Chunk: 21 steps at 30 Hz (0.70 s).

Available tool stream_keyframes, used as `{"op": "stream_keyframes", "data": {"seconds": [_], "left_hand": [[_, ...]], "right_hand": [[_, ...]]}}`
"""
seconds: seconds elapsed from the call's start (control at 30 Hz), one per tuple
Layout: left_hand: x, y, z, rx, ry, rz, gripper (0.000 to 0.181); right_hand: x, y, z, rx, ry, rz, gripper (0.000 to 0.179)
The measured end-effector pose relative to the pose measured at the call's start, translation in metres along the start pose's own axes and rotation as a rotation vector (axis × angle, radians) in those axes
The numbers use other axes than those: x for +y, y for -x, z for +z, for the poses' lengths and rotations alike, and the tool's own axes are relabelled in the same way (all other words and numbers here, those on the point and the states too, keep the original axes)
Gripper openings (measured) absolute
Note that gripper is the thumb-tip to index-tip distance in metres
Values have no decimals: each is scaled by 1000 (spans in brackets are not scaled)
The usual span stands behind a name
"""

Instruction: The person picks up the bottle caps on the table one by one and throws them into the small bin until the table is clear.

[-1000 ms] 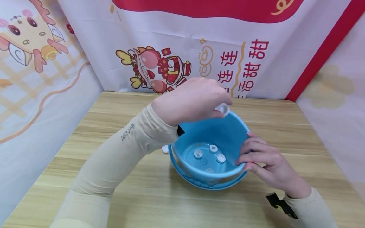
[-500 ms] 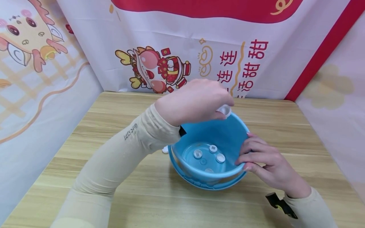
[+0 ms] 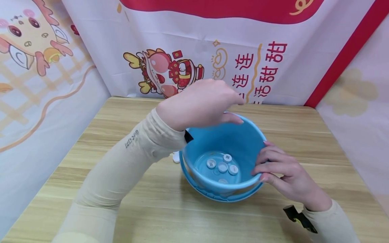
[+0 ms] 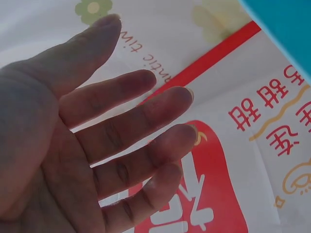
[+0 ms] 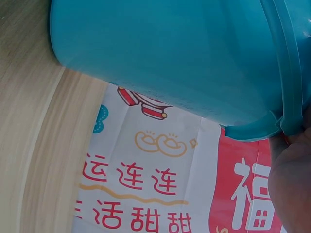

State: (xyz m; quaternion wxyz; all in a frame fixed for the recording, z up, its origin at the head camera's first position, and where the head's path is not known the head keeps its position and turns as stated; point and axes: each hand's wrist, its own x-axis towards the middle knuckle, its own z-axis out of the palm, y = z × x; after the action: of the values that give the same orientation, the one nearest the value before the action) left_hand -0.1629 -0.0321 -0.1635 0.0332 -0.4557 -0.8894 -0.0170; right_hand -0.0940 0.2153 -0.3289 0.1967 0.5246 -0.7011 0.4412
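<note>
My left hand (image 3: 203, 103) hovers over the far rim of a light-blue plastic bucket (image 3: 240, 141). Its thumb and fingers are spread apart with nothing between them; the left wrist view shows the bare palm and relaxed fingers (image 4: 141, 107). On the bucket floor lie several white round bottle caps, among them a middle cap (image 3: 223, 167) and one near the back (image 3: 227, 158). My right hand (image 3: 282, 168) grips the bucket's right rim, fingers inside and thumb outside. In the right wrist view the bucket's outer wall (image 5: 160, 53) fills the top.
A blue handle (image 3: 218, 199) hangs round the near side of the bucket. Beside the bucket's left, another white cap (image 3: 176, 157) lies on the wooden table (image 3: 146, 202), partly hidden by the left sleeve. Printed cloth (image 3: 188, 33) hangs behind and at both sides.
The white cap pinched in my left hand has been let go, and one more cap now lies on the bucket floor. The fingers have spread. The right hand keeps its place.
</note>
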Motion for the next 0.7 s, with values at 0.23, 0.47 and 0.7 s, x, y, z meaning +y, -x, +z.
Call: {"op": "stream_keyframes", "data": {"seconds": [0.23,0.47,0.7], "left_hand": [[-23,19,-4,78,61,-47,41],[-71,38,9,50,170,-207,41],[-136,43,56,-81,281,-328,36]], "right_hand": [[-5,-5,0,5,8,-3,20],[-5,-4,0,0,14,5,20],[-4,-3,0,-1,4,7,19]]}}
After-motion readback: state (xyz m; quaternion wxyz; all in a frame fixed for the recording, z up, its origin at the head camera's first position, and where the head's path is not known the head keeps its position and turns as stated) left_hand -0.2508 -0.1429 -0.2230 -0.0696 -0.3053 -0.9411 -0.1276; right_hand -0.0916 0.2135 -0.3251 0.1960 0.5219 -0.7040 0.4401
